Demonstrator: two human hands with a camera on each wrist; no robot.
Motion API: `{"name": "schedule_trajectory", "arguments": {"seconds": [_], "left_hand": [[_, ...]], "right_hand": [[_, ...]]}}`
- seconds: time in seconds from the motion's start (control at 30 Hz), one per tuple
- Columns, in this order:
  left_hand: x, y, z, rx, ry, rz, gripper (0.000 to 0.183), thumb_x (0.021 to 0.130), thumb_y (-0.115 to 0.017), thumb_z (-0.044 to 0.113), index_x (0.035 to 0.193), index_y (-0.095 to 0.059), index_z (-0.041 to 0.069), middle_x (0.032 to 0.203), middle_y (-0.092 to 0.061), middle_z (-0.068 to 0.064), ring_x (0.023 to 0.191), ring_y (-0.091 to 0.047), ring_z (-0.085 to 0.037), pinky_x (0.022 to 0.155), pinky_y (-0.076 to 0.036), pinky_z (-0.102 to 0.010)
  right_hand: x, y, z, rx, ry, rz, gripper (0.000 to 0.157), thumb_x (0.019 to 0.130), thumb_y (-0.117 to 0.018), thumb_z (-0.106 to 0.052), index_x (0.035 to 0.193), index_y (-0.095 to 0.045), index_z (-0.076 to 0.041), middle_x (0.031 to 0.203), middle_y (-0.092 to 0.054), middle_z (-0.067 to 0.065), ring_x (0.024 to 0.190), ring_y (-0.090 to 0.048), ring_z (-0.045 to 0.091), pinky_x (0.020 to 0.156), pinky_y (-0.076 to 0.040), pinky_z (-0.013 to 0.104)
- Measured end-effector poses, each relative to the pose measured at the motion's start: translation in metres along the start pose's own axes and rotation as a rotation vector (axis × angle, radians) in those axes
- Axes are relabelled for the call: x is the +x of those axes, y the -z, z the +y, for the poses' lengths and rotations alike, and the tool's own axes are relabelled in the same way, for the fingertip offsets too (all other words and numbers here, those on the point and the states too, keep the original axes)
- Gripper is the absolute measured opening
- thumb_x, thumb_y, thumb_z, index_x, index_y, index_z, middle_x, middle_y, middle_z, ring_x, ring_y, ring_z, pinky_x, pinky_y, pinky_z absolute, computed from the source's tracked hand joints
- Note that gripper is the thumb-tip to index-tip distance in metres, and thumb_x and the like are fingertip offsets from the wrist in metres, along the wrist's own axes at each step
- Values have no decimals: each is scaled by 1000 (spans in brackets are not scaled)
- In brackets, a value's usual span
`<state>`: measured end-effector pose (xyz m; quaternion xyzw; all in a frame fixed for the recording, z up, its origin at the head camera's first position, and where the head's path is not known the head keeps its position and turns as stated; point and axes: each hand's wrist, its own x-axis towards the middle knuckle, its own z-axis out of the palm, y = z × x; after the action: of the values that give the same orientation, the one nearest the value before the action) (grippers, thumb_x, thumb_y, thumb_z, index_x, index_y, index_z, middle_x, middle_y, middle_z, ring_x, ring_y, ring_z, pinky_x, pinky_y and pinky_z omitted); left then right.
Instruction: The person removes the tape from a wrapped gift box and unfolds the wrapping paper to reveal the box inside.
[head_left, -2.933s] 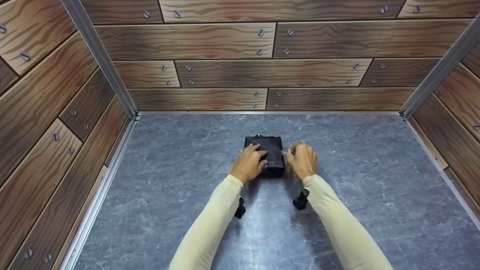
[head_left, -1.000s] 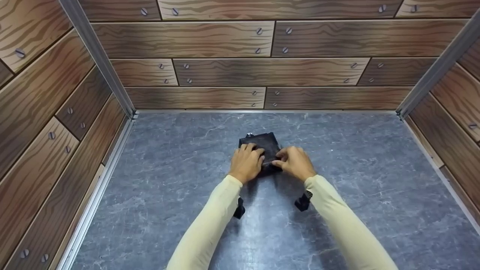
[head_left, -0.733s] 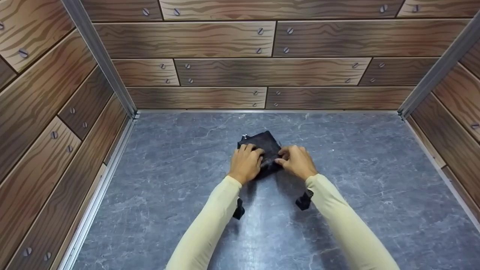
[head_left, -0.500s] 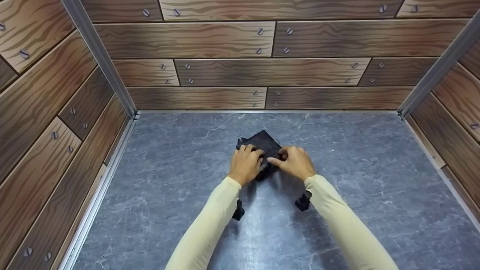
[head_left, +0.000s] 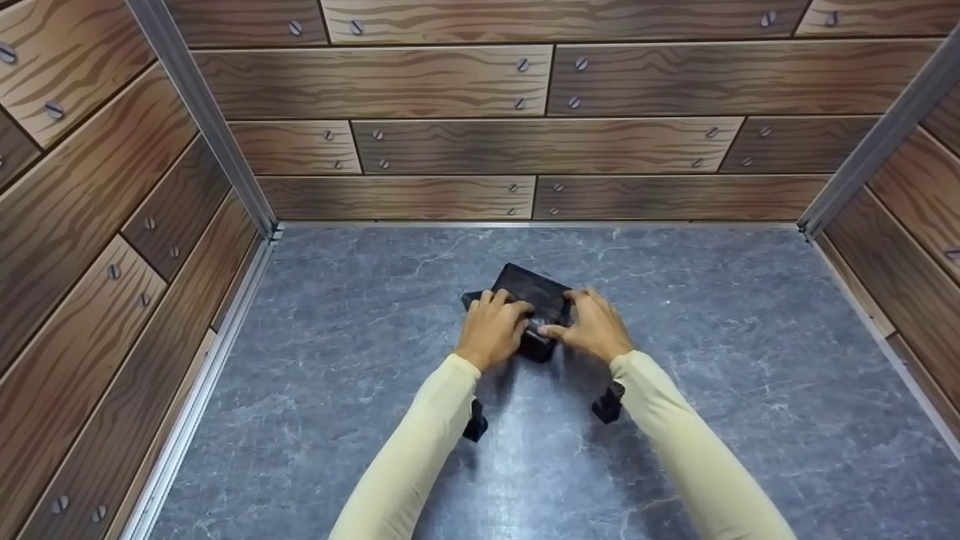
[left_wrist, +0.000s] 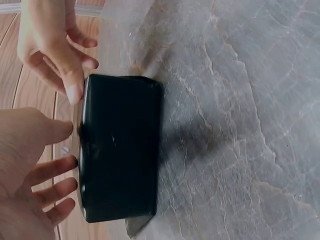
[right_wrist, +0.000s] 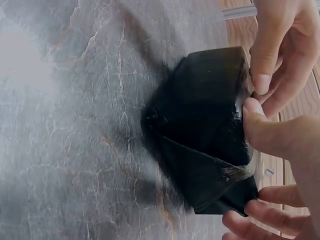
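Observation:
A box wrapped in black plastic point(head_left: 531, 289) sits on the floor panel, turned at an angle. A pointed black flap point(head_left: 470, 300) sticks out on its left. My left hand point(head_left: 491, 326) rests on the box's top, fingers spread and slightly bent. With thumb and fingers apart, my right hand point(head_left: 596, 326) holds the box's right corner; the thumb lies at the near top edge. In the right wrist view, the box's end shows a slanting fold point(right_wrist: 200, 145) and a bit of clear tape point(right_wrist: 240, 172). From the left wrist view, one long side of the box point(left_wrist: 120, 150) shows smooth.
The grey marbled floor panel point(head_left: 360, 337) spreads around the hands. Wood-patterned walls point(head_left: 435, 142) stand at the back and both sides, with metal rails point(head_left: 199, 112) at the corners. Small black camera mounts point(head_left: 607, 401) hang under both wrists.
The box has turned counterclockwise, its tabbed far end swinging round to the left. My right hand has gone from beside the box to its right corner. The left hand stays on top.

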<state>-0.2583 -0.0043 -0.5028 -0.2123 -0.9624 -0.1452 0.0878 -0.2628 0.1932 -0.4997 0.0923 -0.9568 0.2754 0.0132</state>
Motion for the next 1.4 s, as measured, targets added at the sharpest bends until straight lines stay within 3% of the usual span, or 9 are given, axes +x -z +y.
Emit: {"name": "schedule_trajectory", "arguments": {"seconds": [0.17,0.3,0.7,1.0,1.2,1.4], "left_hand": [[1,2,-3,-59,-21,-45,32,101,-63,29,131,-70,20,130,-62,-8,121,-55,-29,99,-48,-43],[2,2,-5,-83,-43,-76,35,102,-62,29,134,-67,16,143,-57,-12,133,-50,-32,108,-44,-47],[7,-1,-3,-66,-38,-172,41,105,-55,32,143,-60,17,154,-47,-11,144,-40,-33,117,-34,-44],[9,-4,2,-60,-41,-137,39,104,-57,29,141,-62,16,152,-49,-12,142,-43,-33,117,-36,-43],[12,-5,7,-27,-42,-89,38,103,-60,31,138,-65,17,149,-53,-12,137,-48,-31,111,-43,-44],[12,-6,7,-3,-67,-59,37,101,-63,30,135,-68,15,144,-56,-14,133,-51,-32,109,-44,-43]], "right_hand": [[1,2,4,33,11,-7,79,81,-87,-36,138,-54,9,126,-60,26,113,-58,42,97,-47,57],[2,6,5,55,11,-25,76,83,-86,-32,139,-54,8,123,-62,27,106,-61,40,90,-50,55],[8,12,10,91,3,-26,63,84,-85,-20,133,-59,9,120,-66,28,107,-64,43,92,-52,56],[8,14,8,94,-8,-8,50,87,-79,-14,129,-63,9,118,-68,25,103,-67,40,89,-53,54],[11,8,0,20,13,122,32,89,-76,-15,113,-73,6,107,-73,21,94,-70,36,86,-53,53],[17,0,-6,-40,-19,208,31,90,-78,-24,105,-77,4,101,-74,21,94,-69,40,82,-54,55]]}}
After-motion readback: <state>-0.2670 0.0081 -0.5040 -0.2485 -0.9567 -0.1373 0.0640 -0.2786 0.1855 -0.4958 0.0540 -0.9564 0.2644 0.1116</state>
